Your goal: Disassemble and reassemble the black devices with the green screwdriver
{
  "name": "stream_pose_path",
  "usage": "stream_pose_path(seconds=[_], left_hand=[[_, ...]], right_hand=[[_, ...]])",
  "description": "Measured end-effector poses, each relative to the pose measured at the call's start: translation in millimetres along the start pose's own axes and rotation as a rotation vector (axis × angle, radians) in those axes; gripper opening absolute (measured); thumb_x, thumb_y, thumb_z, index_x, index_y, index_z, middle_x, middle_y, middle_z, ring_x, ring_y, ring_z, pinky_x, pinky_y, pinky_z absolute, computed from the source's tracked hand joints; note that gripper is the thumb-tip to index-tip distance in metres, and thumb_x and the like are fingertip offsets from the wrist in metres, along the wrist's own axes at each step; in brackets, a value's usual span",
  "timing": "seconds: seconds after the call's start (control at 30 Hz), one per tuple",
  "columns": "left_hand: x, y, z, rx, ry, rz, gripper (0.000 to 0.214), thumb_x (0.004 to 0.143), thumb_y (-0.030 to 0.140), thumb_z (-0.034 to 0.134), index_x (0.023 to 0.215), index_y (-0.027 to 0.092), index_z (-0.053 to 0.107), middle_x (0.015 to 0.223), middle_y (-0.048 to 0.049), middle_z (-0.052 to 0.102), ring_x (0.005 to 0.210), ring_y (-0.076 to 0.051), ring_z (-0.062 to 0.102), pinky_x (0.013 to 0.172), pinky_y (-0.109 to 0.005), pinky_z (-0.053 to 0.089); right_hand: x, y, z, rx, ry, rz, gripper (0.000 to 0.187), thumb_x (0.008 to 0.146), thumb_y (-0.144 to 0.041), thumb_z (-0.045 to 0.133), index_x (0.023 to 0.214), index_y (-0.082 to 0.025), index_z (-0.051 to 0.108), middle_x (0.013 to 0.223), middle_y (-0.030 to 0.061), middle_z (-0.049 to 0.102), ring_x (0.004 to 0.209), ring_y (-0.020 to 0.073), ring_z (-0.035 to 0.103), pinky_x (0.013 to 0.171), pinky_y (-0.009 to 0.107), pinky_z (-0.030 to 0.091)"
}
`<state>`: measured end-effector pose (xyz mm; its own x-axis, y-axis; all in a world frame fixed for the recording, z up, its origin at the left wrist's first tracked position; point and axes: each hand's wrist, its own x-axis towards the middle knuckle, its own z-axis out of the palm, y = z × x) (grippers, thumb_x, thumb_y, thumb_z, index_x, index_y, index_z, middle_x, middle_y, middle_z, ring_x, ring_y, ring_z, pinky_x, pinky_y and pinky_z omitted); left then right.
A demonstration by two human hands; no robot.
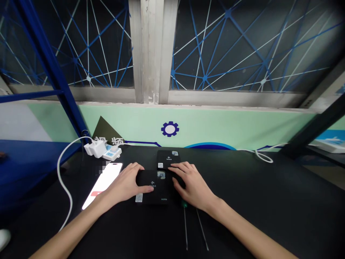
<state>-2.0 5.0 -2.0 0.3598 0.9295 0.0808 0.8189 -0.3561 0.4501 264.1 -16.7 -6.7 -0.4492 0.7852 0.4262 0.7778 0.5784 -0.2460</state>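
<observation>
As both hands rest on it, the flat black plastic box lies face up on the black worktop, right in front of me. My left hand covers its left edge, with the thumb laid across the top beside a small white arrow mark. My right hand sits on its right edge, fingers spread and curled over the far corner. The hands are apart, one on each side. They are pressing or steadying rather than gripping; the box is not lifted.

Status, as I judge it: early. The box looks shut and whole, and I see no lid, screw or loose part off it. Its white labels face up.

A second black box of the same kind lies just behind the first, nearly touching it and untouched.

A green-handled thin screwdriver and a bare thin metal rod lie side by side near my right wrist. Neither is in a hand.

Left of the box, a lit white-screened phone lies flat, partly under my left wrist. Behind it, a white charger plug sits in a white power strip, and its white cable loops towards me.
</observation>
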Motion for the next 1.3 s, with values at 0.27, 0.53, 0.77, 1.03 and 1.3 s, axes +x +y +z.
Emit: stream_pose_path(seconds=[0.27,0.53,0.77,1.03,1.3], left_hand=[[-1,9,6.9,-0.079,0.029,0.026,0.057,0.07,0.065,0.073,0.108,0.023,0.063,0.107,-0.006,0.063,0.099,-0.028,0.061,0.079,-0.037,0.05],[-2,13,7.9,-0.109,0.024,0.063,0.04,0.082,0.055,0.068,0.107,0.024,0.065,0.105,-0.0051,0.065,0.095,-0.026,0.062,0.08,-0.037,0.051],[3,9,5.0,-0.172,0.131,0.112,0.027,0.099,0.037,0.043,0.107,0.024,0.066,0.101,-0.003,0.068,0.089,-0.021,0.065,0.077,-0.033,0.05],[7,10,-6.1,-0.368,0.2,0.049,0.032,0.099,0.04,0.039,0.1,0.023,0.067,0.101,-0.0041,0.071,0.095,-0.023,0.065,0.082,-0.033,0.049],[10,11,-12.8,-0.509,0.084,-0.085,0.035,0.093,0.047,0.045,0.094,0.021,0.068,0.093,-0.0035,0.07,0.086,-0.022,0.064,0.075,-0.031,0.049]], right_hand=[[0,-6,-10,0.095,-0.116,-0.062,0.049,0.088,-0.044,0.067,0.131,-0.02,0.061,0.122,0.0105,0.068,0.106,0.027,0.057,0.092,0.044,0.043],[0,-5,-8,0.116,-0.207,-0.08,0.084,0.073,-0.069,0.073,0.139,-0.019,0.057,0.121,0.0142,0.067,0.108,0.0308,0.056,0.095,0.048,0.041],[-1,-4,-7,0.247,-0.212,-0.005,0.096,0.064,-0.06,0.085,0.144,-0.019,0.049,0.124,0.0124,0.059,0.107,0.0289,0.058,0.096,0.046,0.048],[-2,1,-1,0.368,-0.028,-0.031,0.077,0.076,-0.042,0.083,0.143,-0.029,0.047,0.128,0.0089,0.053,0.104,0.0239,0.062,0.089,0.04,0.057],[-6,-3,-3,0.348,0.189,-0.178,0.045,0.093,-0.033,0.066,0.136,-0.031,0.054,0.119,0.0081,0.056,0.075,0.0147,0.058,0.072,0.034,0.057]])
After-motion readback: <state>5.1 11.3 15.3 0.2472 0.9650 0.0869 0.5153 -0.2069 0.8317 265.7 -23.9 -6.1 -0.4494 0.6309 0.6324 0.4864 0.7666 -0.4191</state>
